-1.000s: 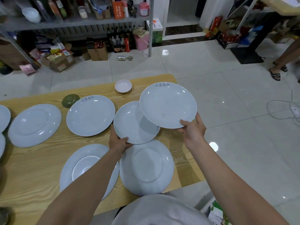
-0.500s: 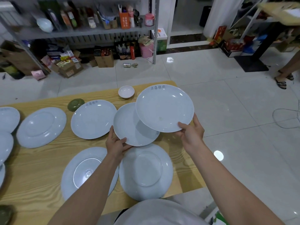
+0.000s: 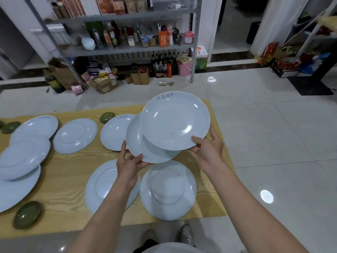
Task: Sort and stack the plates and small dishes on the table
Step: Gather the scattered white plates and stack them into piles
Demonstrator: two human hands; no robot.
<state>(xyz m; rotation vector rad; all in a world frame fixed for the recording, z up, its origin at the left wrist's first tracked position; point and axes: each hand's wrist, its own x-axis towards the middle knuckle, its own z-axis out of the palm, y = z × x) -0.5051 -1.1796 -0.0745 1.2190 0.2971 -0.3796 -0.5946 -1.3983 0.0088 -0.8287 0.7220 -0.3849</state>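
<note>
My right hand [image 3: 207,148] grips the near edge of a pale blue plate [image 3: 175,120] with writing on its far rim, held raised above the wooden table [image 3: 63,161]. Under it, my left hand [image 3: 128,164] pinches the near-left edge of a second pale plate [image 3: 135,141], which the raised one partly covers. Behind them a third plate with writing [image 3: 113,133] lies on the table. Two wide-rimmed plates [image 3: 169,189] [image 3: 99,183] sit closest to me. Further plates [image 3: 74,135] [image 3: 21,156] lie to the left. Small green dishes [image 3: 27,214] [image 3: 107,117] rest on the table.
The table's right edge [image 3: 221,141] runs just under my right hand, with white tiled floor [image 3: 273,143] beyond. A metal shelf rack [image 3: 127,48] full of bottles and boxes stands behind the table. My feet [image 3: 184,234] show below the front edge.
Both plates have lifted and shifted left; the left-hand plate is off the table, now overlapping the plate with writing. The small white dish is hidden behind the raised plate. The camera has tilted up.
</note>
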